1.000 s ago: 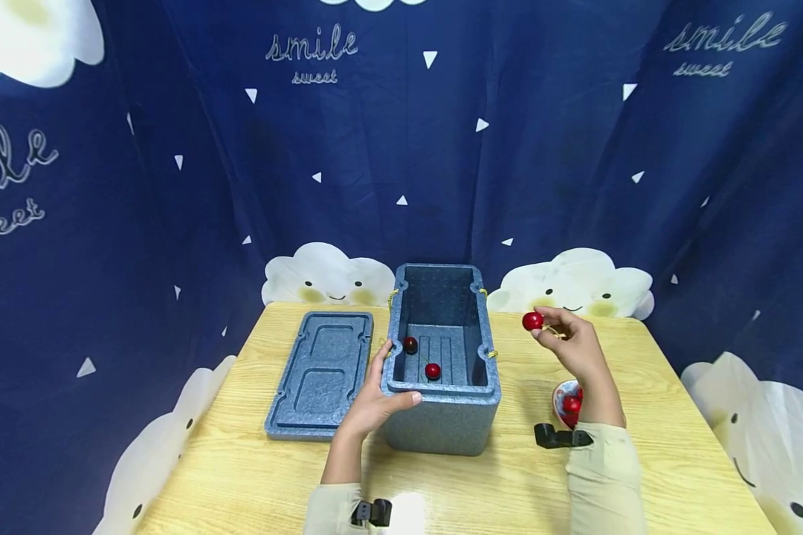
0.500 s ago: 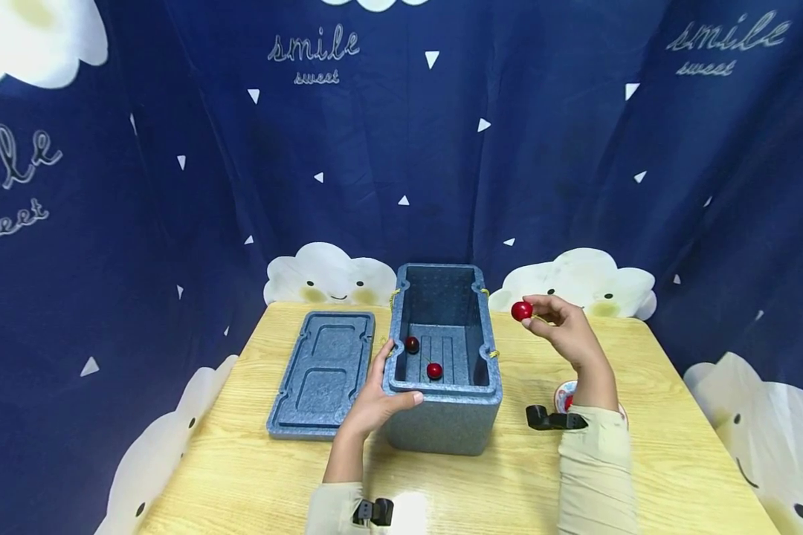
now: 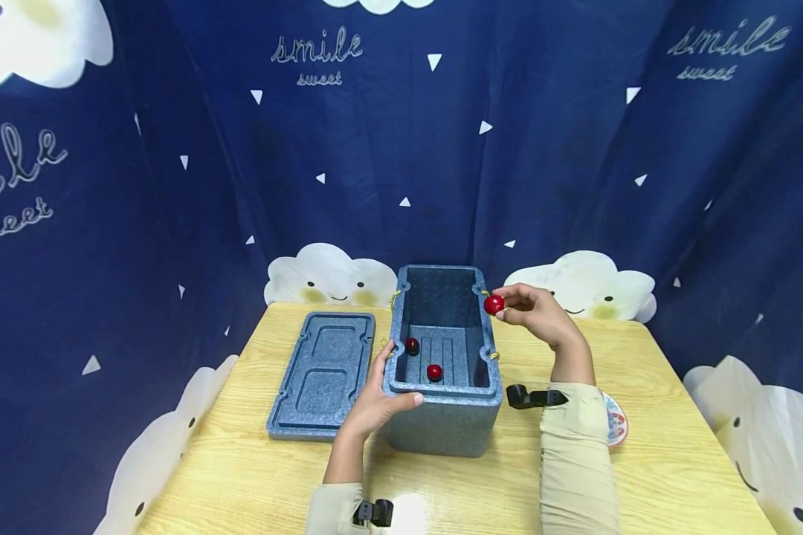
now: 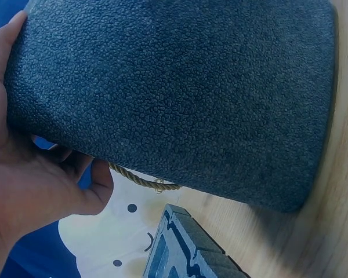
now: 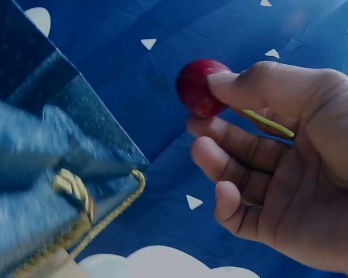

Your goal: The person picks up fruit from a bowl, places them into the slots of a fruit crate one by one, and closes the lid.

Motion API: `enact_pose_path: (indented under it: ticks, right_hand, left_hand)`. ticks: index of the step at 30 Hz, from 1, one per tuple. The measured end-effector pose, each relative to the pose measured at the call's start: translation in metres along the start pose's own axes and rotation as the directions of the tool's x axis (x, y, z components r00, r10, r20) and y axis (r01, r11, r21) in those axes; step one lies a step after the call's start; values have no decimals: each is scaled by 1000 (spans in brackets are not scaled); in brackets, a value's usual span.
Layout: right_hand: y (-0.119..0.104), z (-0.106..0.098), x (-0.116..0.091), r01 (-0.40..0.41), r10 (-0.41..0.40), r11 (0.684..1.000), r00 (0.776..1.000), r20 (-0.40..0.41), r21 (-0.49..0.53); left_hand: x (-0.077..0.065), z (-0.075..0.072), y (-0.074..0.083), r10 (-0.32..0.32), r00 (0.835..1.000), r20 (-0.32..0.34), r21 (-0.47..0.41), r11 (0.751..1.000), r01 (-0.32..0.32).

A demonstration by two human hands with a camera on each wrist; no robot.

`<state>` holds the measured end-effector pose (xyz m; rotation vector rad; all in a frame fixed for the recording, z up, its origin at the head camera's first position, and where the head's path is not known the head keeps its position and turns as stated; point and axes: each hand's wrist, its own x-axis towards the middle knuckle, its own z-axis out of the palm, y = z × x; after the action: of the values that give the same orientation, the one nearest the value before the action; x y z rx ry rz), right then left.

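My right hand (image 3: 542, 316) pinches a red cherry (image 3: 494, 305) between thumb and fingers, over the right rim of a blue-grey foam box (image 3: 442, 427). In the right wrist view the cherry's yellow-green stem (image 5: 269, 123) trails back towards the palm. With its thumb on the front wall and its fingers along the left side, my left hand (image 3: 371, 405) holds the box at the near left corner. Inside, on the floor of the box, lie a dark cherry (image 3: 411, 346) and a brighter red cherry (image 3: 434, 372).
The box's lid (image 3: 321, 375) lies flat on the wooden table (image 3: 227, 475), left of the box. A patterned bowl (image 3: 617, 422) stands at the right, mostly hidden by the right sleeve. Yellow rope (image 5: 107, 229) hangs at the box's sides. A blue curtain (image 3: 401, 148) surrounds the table.
My right hand has carried the cherry leftward and slightly farther away, from above the table to the box's rim. The sleeve now hides the bowl's contents. My left hand has stayed on the box.
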<state>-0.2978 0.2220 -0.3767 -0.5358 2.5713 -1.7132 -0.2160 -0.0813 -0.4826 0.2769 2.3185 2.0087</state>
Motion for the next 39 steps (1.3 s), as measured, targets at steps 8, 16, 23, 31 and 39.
enact_pose_path:
  ticks: [8,16,23,31,39]
  right_hand:
    - [-2,11,23,-56,56,998,984,168,-6]
    - [-8,29,41,-94,99,995,936,337,-30]
    - [-13,40,59,-161,197,980,851,487,-114]
    - [-20,49,68,-167,248,966,808,534,-196]
    - [-30,34,47,-62,147,980,862,484,-187]
  left_hand:
    - [0,-2,0,-4,1000,9,14,1000,3]
    - [1,-3,0,-18,1000,7,12,1000,18]
    - [2,-2,-1,-13,1000,10,3,1000,13]
    - [1,-5,1,-9,1000,11,1,1000,9]
    - [0,-4,1,-18,1000,13,2,1000,18]
